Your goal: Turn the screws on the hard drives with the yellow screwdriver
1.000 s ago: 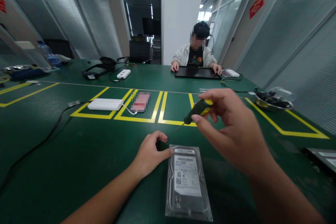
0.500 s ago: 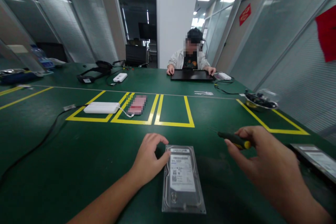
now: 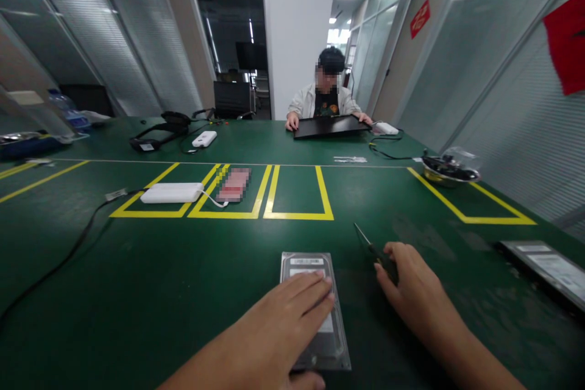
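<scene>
A hard drive (image 3: 337,341) lies label up on the green table in front of me. My left hand (image 3: 292,311) is laid across it, fingers stretched out over the label and thumb near its lower edge, hiding much of the drive. To the right, my right hand (image 3: 409,280) is closed around the dark handle of a screwdriver (image 3: 378,256). The screwdriver's thin metal shaft points up and left, away from the drive. At the far right a second hard drive (image 3: 543,265) rests on the table.
Yellow tape (image 3: 299,216) marks rectangles on the table. A white power bank (image 3: 172,192) is cabled to a pink blurred phone-like object (image 3: 234,185). A metal bowl (image 3: 450,177) holds dark parts. Across the table, a person (image 3: 326,91) holds a dark flat panel (image 3: 333,127).
My left hand has moved from the drive's upper left edge onto its top. My right hand has shifted left and down with the screwdriver. The person opposite has tilted the panel.
</scene>
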Tool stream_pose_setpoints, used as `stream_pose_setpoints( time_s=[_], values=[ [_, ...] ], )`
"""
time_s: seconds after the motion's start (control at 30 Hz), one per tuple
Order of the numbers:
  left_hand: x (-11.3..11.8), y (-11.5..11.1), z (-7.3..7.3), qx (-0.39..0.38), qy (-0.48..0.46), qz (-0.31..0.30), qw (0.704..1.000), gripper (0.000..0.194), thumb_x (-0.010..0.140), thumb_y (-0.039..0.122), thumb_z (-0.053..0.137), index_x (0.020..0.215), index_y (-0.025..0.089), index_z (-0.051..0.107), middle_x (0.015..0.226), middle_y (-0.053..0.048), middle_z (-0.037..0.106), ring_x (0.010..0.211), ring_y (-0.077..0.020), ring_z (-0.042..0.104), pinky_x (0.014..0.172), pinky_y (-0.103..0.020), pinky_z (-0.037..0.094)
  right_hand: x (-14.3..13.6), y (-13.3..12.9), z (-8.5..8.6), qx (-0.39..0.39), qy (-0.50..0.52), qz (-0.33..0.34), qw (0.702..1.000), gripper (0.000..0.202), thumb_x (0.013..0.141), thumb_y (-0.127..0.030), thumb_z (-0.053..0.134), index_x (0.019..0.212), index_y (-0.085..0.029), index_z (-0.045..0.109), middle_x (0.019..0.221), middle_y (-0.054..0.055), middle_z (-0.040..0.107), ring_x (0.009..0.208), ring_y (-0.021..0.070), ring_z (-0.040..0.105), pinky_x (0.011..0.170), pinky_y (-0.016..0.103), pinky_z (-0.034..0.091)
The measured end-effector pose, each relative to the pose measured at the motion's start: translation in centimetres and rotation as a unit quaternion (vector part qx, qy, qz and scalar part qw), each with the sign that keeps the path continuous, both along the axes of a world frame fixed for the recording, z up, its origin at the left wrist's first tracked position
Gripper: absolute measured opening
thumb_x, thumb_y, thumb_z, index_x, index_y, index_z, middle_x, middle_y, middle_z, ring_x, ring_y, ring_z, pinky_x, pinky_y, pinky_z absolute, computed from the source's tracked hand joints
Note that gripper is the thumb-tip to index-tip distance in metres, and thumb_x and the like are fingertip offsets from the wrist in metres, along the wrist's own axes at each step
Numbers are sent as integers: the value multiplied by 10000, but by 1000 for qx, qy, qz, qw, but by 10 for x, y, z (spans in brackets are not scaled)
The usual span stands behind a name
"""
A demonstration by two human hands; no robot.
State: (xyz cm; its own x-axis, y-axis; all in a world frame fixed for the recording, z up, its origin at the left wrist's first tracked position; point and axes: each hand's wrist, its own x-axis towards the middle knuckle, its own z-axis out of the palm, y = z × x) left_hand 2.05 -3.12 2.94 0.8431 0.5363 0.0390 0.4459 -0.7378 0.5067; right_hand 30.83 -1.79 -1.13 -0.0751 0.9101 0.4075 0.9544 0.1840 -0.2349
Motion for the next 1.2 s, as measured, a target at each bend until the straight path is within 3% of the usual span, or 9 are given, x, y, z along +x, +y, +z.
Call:
stream_pose_setpoints(
  time_s=[0.1, 0.37, 0.5, 0.77, 1.2],
  values=[
    [3, -3, 2, -11, 12, 7, 1000, 876, 771, 393, 739, 1516, 145, 351, 1597, -129, 250, 1465, -333, 252, 1215, -473, 233, 1, -1, -1, -75, 1, -28, 997, 198, 925, -306, 434, 1073, -183, 479, 1012, 96, 565, 842, 221, 614, 714, 357, 485],
    [8, 2, 3, -15, 17, -3, 1000, 863, 795, 412, 706, 1519, 125, 337, 1603, -145, 217, 1479, -331, 206, 1220, -486, 202, 0, 0, 7, -148, -31, -74, 986, 218, 924, -310, 441, 1097, -185, 484, 1039, 102, 585, 936, 254, 628, 743, 355, 477],
    [14, 6, 4, 13, 13, -13, 1000, 840, 804, 427, 678, 1505, 95, 356, 1598, -161, 244, 1486, -313, 196, 1222, -456, 185, 1, 1, 7, -152, -24, -73, 985, 202, 938, -302, 425, 1095, -185, 476, 1039, 95, 580, 933, 243, 626, 733, 340, 468],
    [20, 11, -1, 50, -5, -1, 999, 865, 680, 402, 724, 1444, 100, 452, 1541, -167, 376, 1446, -327, 293, 1221, -438, 190, 2, 4, 6, -151, -13, -64, 986, 226, 952, -303, 409, 1114, -172, 495, 1048, 91, 582, 918, 218, 617, 745, 324, 456],
    [11, 8, -18, 88, -1, -31, 996, 932, 680, 361, 662, 1505, 90, 324, 1602, -166, 241, 1492, -299, 174, 1224, -466, 131, 11, 11, -3, -131, -12, -57, 990, 223, 936, -338, 456, 1091, -185, 500, 1049, 85, 586, 952, 230, 606, 784, 337, 459]
  ],
)
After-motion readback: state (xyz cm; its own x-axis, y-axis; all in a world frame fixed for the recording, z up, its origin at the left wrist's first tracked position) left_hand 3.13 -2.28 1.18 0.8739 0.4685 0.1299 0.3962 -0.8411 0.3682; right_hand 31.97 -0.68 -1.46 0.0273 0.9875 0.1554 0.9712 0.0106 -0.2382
